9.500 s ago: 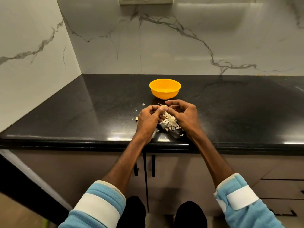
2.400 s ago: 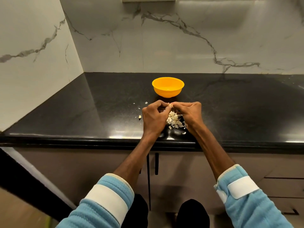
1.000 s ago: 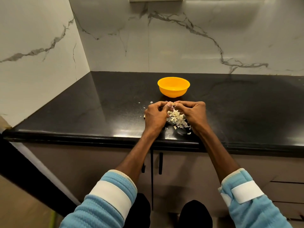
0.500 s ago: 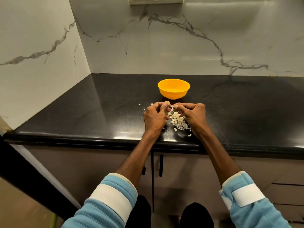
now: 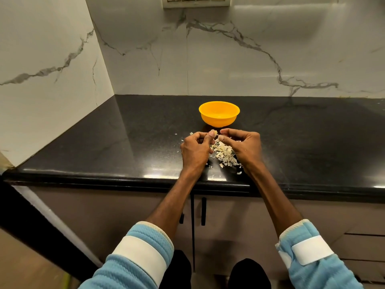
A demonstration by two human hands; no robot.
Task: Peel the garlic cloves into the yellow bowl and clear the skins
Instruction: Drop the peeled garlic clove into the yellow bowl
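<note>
Clove (image 5: 215,133): pinched in left hand (image 5: 195,149) fingers (image 5: 211,134), held over the skins (image 5: 224,153), near the bench (image 5: 125,142) front edge.
Right hand (image 5: 243,147): fingers curled beside clove; cannot tell whether they pinch skin.
Bowl (image 5: 218,122): just behind hands, contents unseen.
Risks: small clove could slip into the heap; light skins could scatter off the front edge when swept.

No word, brand, number or sign is legible from where I stand: the yellow bowl (image 5: 218,118), the switch plate (image 5: 195,2) at the top of the wall and the white bands (image 5: 140,253) on my sleeves show no readable marking.
</note>
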